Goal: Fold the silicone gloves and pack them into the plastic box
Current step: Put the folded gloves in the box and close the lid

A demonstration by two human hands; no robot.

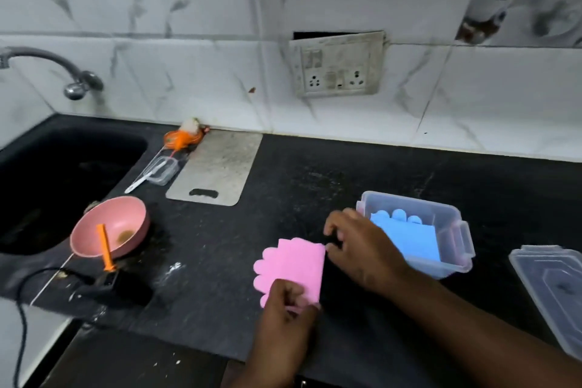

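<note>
On the dark surface (315, 173) the pink glove (291, 268) lies folded, its scalloped finger edge pointing to nine o'clock. The left hand (285, 318) pinches its near corner at six o'clock, fingers clamped on the silicone; the right hand (359, 246) pinches the far corner at one o'clock. The plastic box (453, 220) sits just beside at three o'clock, a blue glove (409, 239) already inside, and the lid (554, 287) lies further right. To do this well, I'd press the crease flat, keep both corners tight so the silicone can't spring open, then lift it level onto the blue one
</note>
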